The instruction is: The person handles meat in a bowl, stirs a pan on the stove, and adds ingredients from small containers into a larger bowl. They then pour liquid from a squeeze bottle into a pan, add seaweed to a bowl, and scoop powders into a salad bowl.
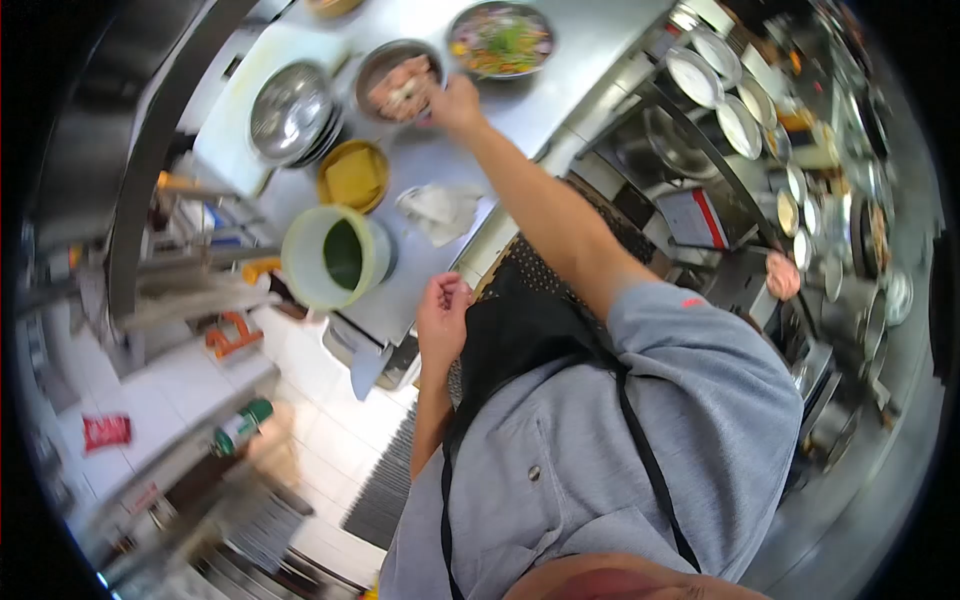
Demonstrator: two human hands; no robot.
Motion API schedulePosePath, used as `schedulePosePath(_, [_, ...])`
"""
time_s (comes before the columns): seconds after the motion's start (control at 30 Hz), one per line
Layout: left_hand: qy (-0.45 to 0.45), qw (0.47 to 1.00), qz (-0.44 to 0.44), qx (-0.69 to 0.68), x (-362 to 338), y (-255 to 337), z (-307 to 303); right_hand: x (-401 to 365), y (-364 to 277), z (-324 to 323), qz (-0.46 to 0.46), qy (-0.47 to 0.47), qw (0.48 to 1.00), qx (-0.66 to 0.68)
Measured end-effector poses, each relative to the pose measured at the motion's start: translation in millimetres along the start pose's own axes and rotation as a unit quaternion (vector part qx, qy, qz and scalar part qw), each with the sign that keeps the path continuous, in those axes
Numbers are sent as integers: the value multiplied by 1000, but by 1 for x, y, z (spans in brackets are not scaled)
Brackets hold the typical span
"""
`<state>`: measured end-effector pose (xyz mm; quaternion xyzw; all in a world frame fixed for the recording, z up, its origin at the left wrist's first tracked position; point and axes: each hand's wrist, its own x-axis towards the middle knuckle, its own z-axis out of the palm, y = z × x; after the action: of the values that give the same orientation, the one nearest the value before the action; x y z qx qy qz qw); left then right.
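Note:
My right hand (457, 106) reaches far out over the steel counter, its fingers closed on the near rim of a metal bowl (372, 70). Pieces of pale pink raw meat (405, 88) lie in that bowl. Close to my apron, my left hand (443, 310) is held with its fingers curled in, and I see nothing in it. A crumpled white cloth (440, 212) lies on the counter between my two hands. Beside the meat bowl stands another metal bowl (501, 40) of chopped, colourful vegetables.
Stacked steel bowls (292, 112) sit on a white cutting board (225, 125). Nearer are a yellow bowl (353, 175) and a tall pale container (308, 260) with dark green contents. Pots and pans (740, 125) crowd the stove side at right. A dark mat (385, 480) covers some floor.

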<state>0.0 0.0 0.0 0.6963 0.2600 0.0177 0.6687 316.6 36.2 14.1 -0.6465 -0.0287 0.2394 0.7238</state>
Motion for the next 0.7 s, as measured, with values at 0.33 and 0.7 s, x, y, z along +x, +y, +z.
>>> schedulePosePath(0.33, [-88, 992, 70, -61, 52, 71, 140, -293, 21, -218, -176, 261, 928, -201])
schedulePosePath(0.7, [-584, 787, 124, 152, -95, 29, 235, -587, 69, -205, -38, 548, 645, -532])
